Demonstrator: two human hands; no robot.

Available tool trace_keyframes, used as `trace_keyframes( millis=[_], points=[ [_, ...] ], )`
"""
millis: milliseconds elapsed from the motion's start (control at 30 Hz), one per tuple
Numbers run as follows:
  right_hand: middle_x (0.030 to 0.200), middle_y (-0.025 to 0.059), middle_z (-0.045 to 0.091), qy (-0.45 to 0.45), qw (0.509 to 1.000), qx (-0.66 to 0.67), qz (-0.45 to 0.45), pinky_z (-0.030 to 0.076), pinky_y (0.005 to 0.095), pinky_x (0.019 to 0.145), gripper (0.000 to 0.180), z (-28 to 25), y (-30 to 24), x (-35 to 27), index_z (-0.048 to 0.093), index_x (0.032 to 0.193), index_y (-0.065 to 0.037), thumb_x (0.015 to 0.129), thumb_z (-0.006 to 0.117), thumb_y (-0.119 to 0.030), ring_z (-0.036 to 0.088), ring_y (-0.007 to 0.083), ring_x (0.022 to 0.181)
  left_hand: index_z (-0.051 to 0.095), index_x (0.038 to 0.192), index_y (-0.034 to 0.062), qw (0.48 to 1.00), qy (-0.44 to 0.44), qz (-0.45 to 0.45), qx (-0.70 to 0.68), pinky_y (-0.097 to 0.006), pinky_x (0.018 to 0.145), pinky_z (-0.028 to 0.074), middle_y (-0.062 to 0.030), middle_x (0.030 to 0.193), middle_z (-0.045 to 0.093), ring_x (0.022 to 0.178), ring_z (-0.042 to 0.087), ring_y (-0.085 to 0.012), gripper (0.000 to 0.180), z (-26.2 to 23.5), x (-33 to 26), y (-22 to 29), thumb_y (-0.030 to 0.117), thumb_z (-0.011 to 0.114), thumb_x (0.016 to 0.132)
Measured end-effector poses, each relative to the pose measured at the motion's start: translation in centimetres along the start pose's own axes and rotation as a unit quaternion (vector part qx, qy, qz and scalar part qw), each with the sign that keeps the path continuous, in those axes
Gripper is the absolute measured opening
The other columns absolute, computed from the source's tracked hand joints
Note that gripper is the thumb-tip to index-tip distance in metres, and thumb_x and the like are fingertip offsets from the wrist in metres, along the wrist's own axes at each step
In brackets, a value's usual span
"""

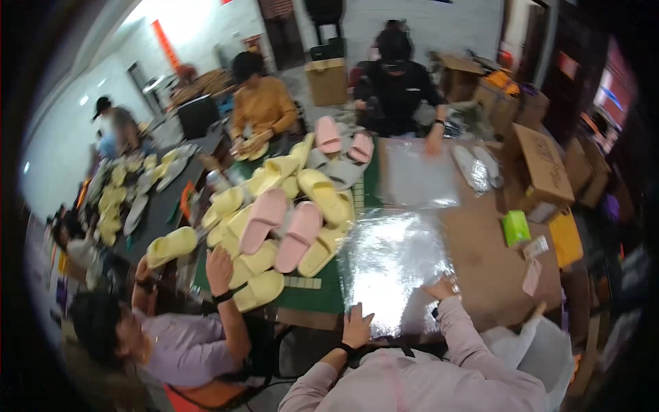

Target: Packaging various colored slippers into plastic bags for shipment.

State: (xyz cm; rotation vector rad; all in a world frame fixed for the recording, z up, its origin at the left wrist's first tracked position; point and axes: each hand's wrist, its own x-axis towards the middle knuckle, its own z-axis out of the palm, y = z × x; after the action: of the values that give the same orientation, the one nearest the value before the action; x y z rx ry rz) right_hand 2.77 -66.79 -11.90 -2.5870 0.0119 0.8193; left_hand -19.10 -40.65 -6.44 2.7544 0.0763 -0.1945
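Note:
A stack of clear, shiny plastic bags lies flat on the table in front of me, glaring under the light. My left hand rests at its near left corner, fingers spread and nothing gripped. On the bags' right edge lies my right hand, its fingers apart and slightly blurred. To the left of the bags, a heap of slide slippers covers the green mat. A pink slipper sits on top, with another pink slipper beside it and yellow slippers around them.
Another pile of clear bags lies farther off, under a co-worker's hand. Wrapped white slippers and a cardboard box stand right of it. A green packet lies nearer. At left, a co-worker holds a yellow slipper.

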Motion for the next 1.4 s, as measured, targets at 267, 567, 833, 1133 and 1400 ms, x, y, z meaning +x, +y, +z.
trace_keyframes(
  millis=[267, 567, 833, 1133, 1400],
  points=[
    [0.137, 0.0303, 0.026, 0.005, 0.991, -0.046, 0.124, 0.028, 0.0573, 0.098, 0.12, -1.4, -3.5, -4.3, -0.014, 0.14, -0.009, 0.064, 0.07, -0.05, 0.028, 0.0415, 0.128, 0.053, 0.121, 0.0167, 0.995, 0.051, -0.072, -0.04, -0.053, 0.102, 0.026, -0.0211, 0.139, 0.027, 0.129, 0.025, -0.0392, 0.045, 1.8, -2.8, -1.0, 0.013, 0.053, 0.076],
    [0.141, 0.0289, 0.019, 0.165, 0.959, -0.129, -0.19, 0.034, 0.0589, 0.089, 0.091, -2.3, -8.2, -7.0, 0.014, 0.143, -0.012, 0.072, 0.064, -0.038, 0.034, 0.0429, 0.122, 0.053, 0.118, 0.0107, 0.96, 0.206, -0.175, -0.073, -0.05, 0.096, 0.033, -0.0291, 0.134, 0.03, 0.118, 0.036, -0.0442, 0.041, -3.6, -2.1, -5.6, 0.01, 0.056, 0.077],
    [0.108, 0.025, 0.051, -0.12, 0.916, -0.122, -0.364, 0.046, 0.0502, 0.077, 0.044, 6.5, -11.7, -10.0, 0.047, 0.117, -0.011, 0.079, 0.056, -0.032, 0.052, 0.0418, 0.096, 0.05, 0.119, 0.0098, 0.95, 0.224, -0.202, -0.083, -0.049, 0.096, 0.032, -0.0279, 0.135, 0.028, 0.119, 0.034, -0.043, 0.046, -6.3, -0.6, -9.8, 0.009, 0.06, 0.075],
    [0.125, 0.0263, 0.044, -0.212, 0.913, -0.177, -0.301, 0.041, 0.0445, 0.09, 0.062, 10.6, -11.1, -10.3, 0.036, 0.132, -0.014, 0.079, 0.06, -0.035, 0.052, 0.0439, 0.1, 0.04, 0.127, 0.0036, 0.94, 0.257, -0.193, -0.114, -0.049, 0.097, 0.03, -0.0335, 0.131, 0.03, 0.119, 0.033, -0.0462, 0.055, -10.7, 4.0, -16.1, 0.012, 0.062, 0.077],
    [0.116, 0.0239, 0.054, -0.199, 0.903, -0.192, -0.329, 0.032, 0.0492, 0.097, 0.082, 12.3, -11.1, -11.6, 0.025, 0.138, -0.012, 0.075, 0.064, -0.047, 0.046, 0.0505, 0.105, 0.033, 0.132, 0.0036, 0.932, 0.308, -0.144, -0.128, -0.05, 0.097, 0.03, -0.0317, 0.126, 0.034, 0.115, 0.035, -0.0474, 0.067, -12.7, 8.4, -18.7, 0.018, 0.066, 0.074]
  ],
)
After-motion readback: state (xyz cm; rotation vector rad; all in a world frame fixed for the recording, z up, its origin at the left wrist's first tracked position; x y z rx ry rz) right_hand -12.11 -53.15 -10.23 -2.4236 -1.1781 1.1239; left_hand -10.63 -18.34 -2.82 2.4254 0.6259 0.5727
